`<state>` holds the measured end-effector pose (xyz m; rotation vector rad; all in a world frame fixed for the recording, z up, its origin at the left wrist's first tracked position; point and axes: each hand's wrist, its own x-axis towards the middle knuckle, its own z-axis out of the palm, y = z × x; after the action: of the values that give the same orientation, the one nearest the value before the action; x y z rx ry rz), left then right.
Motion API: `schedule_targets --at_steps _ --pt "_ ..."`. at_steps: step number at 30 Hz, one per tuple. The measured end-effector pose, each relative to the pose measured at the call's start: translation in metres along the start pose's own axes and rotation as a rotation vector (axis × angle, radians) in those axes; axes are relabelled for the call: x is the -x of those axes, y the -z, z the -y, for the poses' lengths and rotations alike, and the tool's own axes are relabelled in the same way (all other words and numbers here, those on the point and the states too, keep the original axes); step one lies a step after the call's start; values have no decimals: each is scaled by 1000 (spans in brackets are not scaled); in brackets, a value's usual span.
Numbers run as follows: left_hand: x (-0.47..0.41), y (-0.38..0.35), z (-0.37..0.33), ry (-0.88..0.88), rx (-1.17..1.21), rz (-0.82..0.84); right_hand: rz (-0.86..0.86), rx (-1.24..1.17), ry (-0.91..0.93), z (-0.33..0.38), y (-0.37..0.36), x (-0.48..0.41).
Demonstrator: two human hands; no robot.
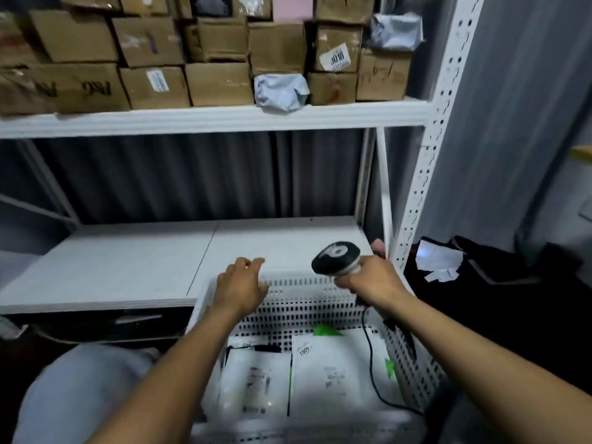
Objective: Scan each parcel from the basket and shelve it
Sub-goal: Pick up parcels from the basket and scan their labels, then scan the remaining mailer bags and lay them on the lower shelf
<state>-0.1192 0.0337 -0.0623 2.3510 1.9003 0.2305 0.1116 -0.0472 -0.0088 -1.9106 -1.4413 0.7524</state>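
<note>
A white perforated basket (307, 302) stands in front of me against the lower shelf (128, 261). Inside lie two white mailer parcels with printed labels, one on the left (253, 382) and one on the right (336, 376) with green corners. My right hand (373, 278) grips a black-headed barcode scanner (336, 257) above the basket's far right rim, its black cable trailing into the basket. My left hand (242, 283) hovers over the basket's far rim, fingers loosely spread, holding nothing.
The upper shelf (211, 118) is packed with cardboard boxes (217, 83) and grey mailer bags (280, 91). A white perforated upright (426, 174) stands to the right. Dark bags with white papers (439, 261) lie on the floor at right. A grey bag (80, 389) sits at lower left.
</note>
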Motion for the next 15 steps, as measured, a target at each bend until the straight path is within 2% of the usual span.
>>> schedule_targets --at_steps 9,15 --pt "-28 -158 -19 -30 -9 298 188 246 -77 -115 -30 -65" --pt "-77 -255 -60 -71 126 447 161 186 -165 -176 -39 -125"
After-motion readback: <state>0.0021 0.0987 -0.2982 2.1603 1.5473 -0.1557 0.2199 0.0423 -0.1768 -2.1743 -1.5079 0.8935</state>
